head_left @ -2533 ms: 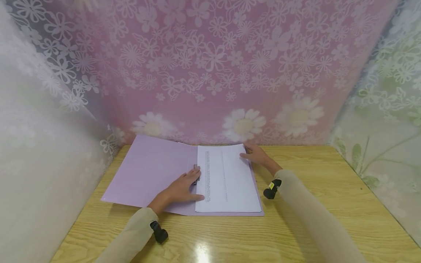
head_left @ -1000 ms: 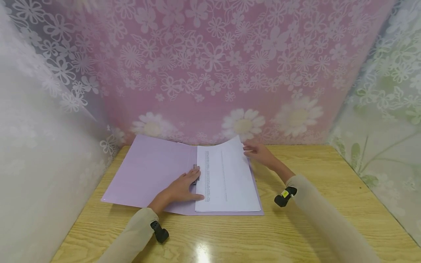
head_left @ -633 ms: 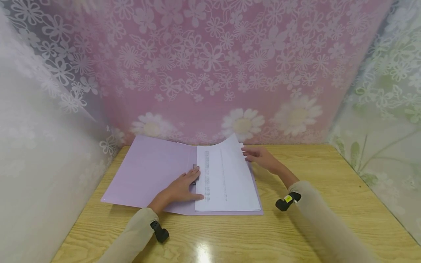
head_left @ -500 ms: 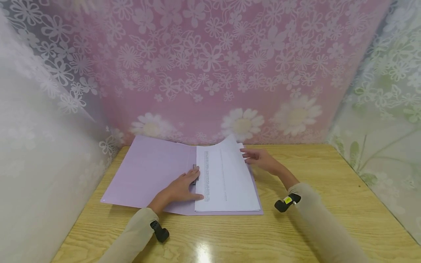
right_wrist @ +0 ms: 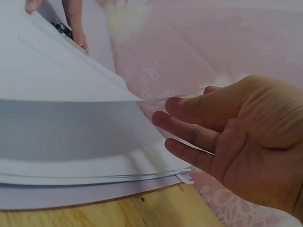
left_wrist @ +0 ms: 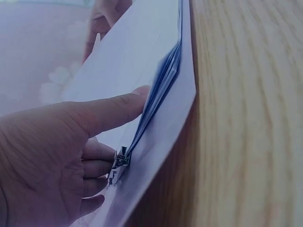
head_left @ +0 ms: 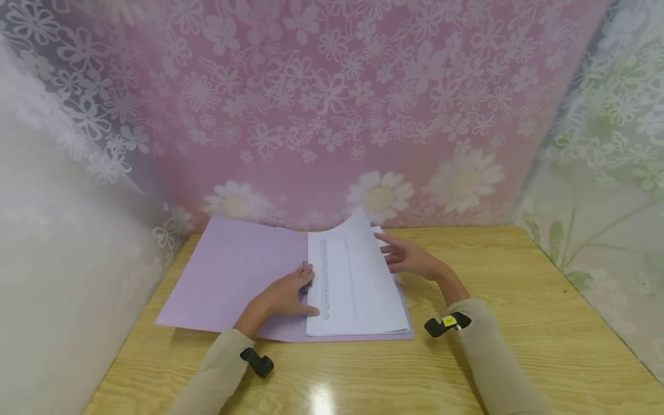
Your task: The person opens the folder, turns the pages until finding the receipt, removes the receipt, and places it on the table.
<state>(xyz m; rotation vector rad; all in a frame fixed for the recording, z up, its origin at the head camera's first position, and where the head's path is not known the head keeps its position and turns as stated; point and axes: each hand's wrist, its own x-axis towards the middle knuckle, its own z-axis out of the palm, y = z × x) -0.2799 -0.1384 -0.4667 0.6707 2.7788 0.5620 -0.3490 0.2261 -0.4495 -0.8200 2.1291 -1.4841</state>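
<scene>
A lilac folder [head_left: 233,276] lies spread on the table, holding a stack of printed paper in its right half. My left hand [head_left: 280,297] rests across the folder's spine. Its thumb presses on the left margin of the paper, and its other fingers lie at the metal clip [left_wrist: 119,163]. At the stack's far right corner, my right hand [head_left: 415,259] pinches the top sheet [right_wrist: 71,71] by its edge between thumb and index finger. That sheet bows upward, with a gap over the pages [right_wrist: 94,165] beneath. The right hand's other fingers hang below the sheet edge.
The wooden table [head_left: 508,288] extends on both sides and in front of the folder. A pink flowered cloth [head_left: 332,144] stands right behind the table's far edge, with pale cloth walls at left and right. Small black cameras [head_left: 256,362] sit on both wrists.
The right hand has gone from lying at the stack's far right corner to lifting the top sheet's corner and drawing it leftward, exposing pages below. The left hand stays at the clip.
</scene>
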